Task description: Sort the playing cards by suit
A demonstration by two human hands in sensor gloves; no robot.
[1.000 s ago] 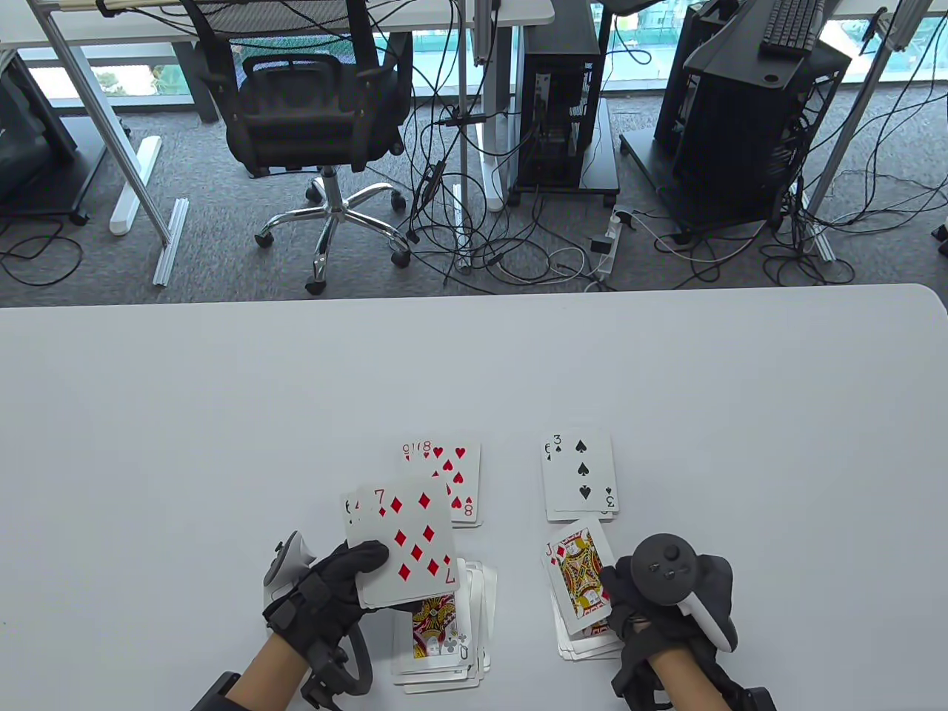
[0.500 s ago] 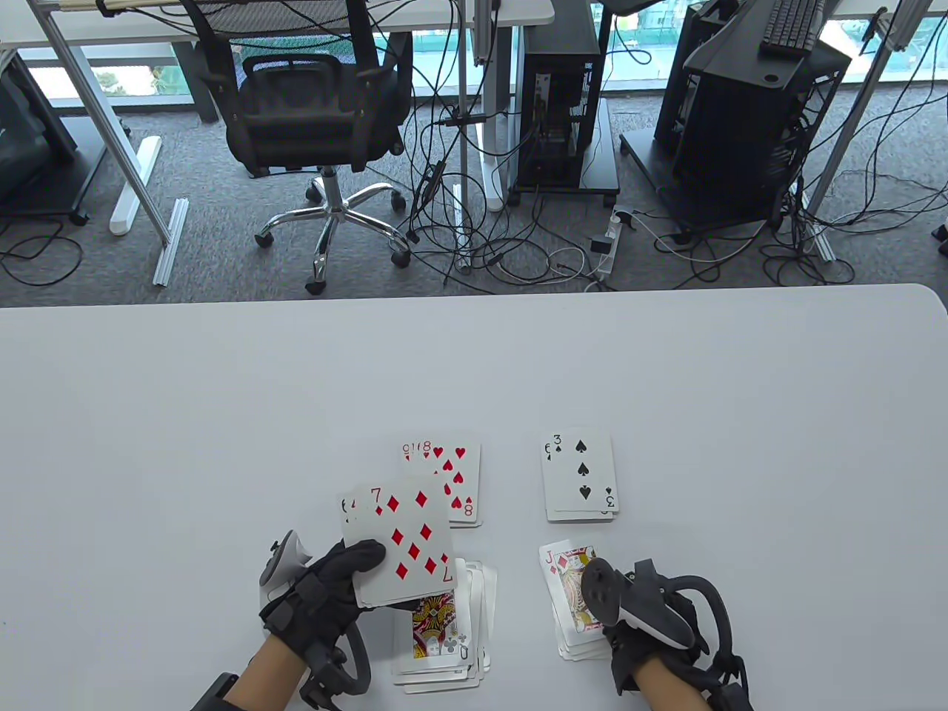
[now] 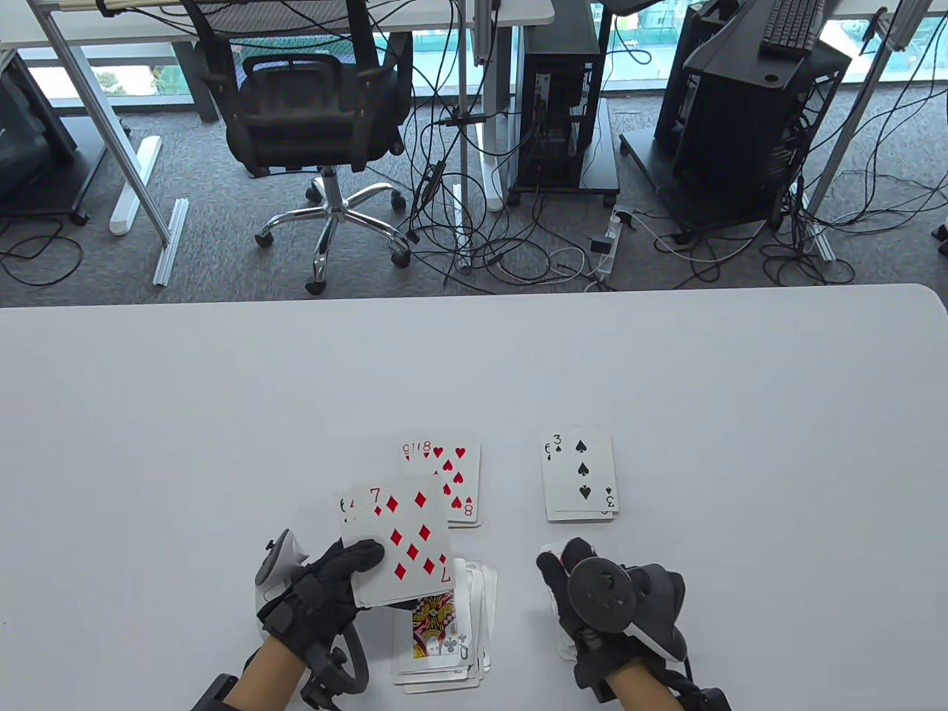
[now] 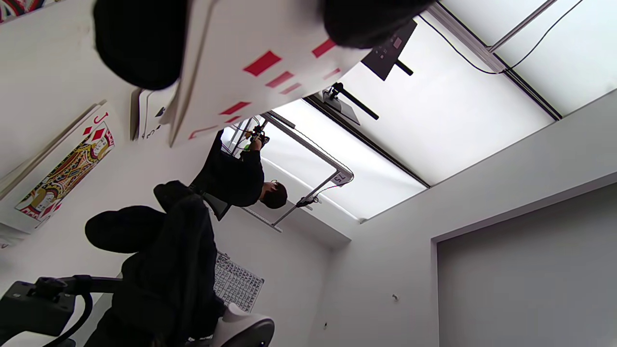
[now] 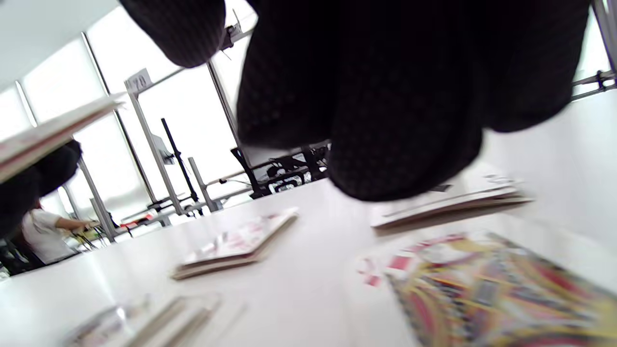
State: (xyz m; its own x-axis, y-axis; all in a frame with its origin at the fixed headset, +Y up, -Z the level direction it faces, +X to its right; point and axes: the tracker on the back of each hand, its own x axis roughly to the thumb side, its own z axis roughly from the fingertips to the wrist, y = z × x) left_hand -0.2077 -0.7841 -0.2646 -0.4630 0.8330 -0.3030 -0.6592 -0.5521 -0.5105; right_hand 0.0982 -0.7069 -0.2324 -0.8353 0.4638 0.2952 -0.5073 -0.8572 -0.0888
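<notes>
Table view is showing the white table (image 3: 222, 407) carrying four face-up piles, the spade pile (image 3: 581, 478) serving as landmark. Left of it is lying the heart pile (image 3: 459, 474); below that, the club pile (image 3: 444, 637). Directly below the spades, the right hand (image 3: 592, 592) is lying over the diamond pile (image 3: 552, 585), fingers extended; whether it is gripping, I cannot tell. Far left of the spades, the left hand (image 3: 333, 585) is pinching a fan topped by the seven of diamonds (image 3: 400, 541). Judging risk: withdrawing fingers could be dragging the jack askew, since glossy cards slide easily.
</notes>
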